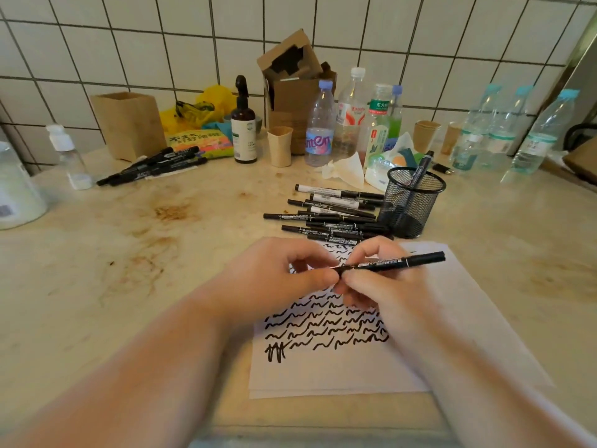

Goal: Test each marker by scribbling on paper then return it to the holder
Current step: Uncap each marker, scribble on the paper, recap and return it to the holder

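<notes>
A black marker [395, 262] lies level above the white paper [458, 321], which is covered with rows of black scribbles. My right hand [384, 286] grips the marker's barrel. My left hand [274, 276] pinches its left end, where the cap or tip is hidden by my fingers. Behind the paper, a pile of several black markers [332, 215] lies on the counter. To their right stands the black mesh holder [412, 202], with one marker [420, 171] upright in it.
Another bunch of black markers [155, 166] lies at the back left by a brown paper bag [129, 124]. Along the tiled wall stand water bottles [319, 124], a dark spray bottle [244, 124], paper cups [280, 145], a cardboard box [290, 69] and tissues [345, 169].
</notes>
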